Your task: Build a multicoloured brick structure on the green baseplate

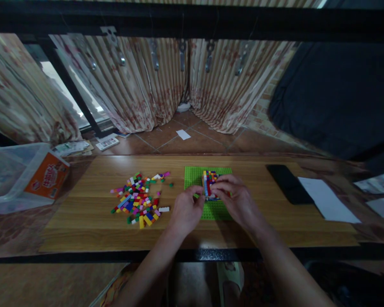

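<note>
A block structure of many coloured toy bricks stands on a green studded baseplate on the wooden table. My left hand is at its near left corner, thumb and forefinger closed against the bricks. From the right, my right hand reaches over the structure with its fingers bent together at the near side. Whatever lies between the right fingertips is too small and covered to make out. My hands hide the structure's near and right parts.
Loose coloured bricks lie in a heap left of the baseplate. A black phone-like slab and a white paper sheet lie at the right. Beyond the table's left end stands a clear plastic bin with an orange label.
</note>
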### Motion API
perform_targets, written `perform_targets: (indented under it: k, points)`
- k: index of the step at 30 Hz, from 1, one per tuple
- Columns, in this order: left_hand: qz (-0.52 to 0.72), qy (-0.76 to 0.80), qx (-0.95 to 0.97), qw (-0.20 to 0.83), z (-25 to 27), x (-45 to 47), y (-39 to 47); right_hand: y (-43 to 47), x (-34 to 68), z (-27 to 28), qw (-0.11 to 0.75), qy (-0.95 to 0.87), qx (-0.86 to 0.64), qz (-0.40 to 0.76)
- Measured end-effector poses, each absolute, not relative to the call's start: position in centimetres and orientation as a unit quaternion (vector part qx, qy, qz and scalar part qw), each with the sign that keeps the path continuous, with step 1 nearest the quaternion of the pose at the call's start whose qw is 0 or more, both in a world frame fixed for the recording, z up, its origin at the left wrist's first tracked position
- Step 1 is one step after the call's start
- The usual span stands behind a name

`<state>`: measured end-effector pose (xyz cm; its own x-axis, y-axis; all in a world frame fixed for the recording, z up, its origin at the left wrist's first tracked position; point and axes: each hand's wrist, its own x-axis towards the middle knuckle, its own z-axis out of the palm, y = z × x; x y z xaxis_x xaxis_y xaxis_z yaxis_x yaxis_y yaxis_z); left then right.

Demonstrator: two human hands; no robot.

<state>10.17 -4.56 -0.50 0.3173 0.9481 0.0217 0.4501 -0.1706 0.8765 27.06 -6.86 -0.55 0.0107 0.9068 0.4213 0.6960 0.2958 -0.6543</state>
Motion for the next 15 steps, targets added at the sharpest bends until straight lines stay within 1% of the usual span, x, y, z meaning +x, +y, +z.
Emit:
perform_targets:
  k: [9,15]
  points:
    - [0.285,0.511,0.705,0.400,-0.30,10.17,-4.75,-6.85,26.66,-0.35,0.387,-0.714,-0.579,0.071]
    - [0.291,0.507,0.717,0.381,-0.38,10.25,-4.89,-7.07,26.23,0.12,0.340,-0.747,-0.570,0.026]
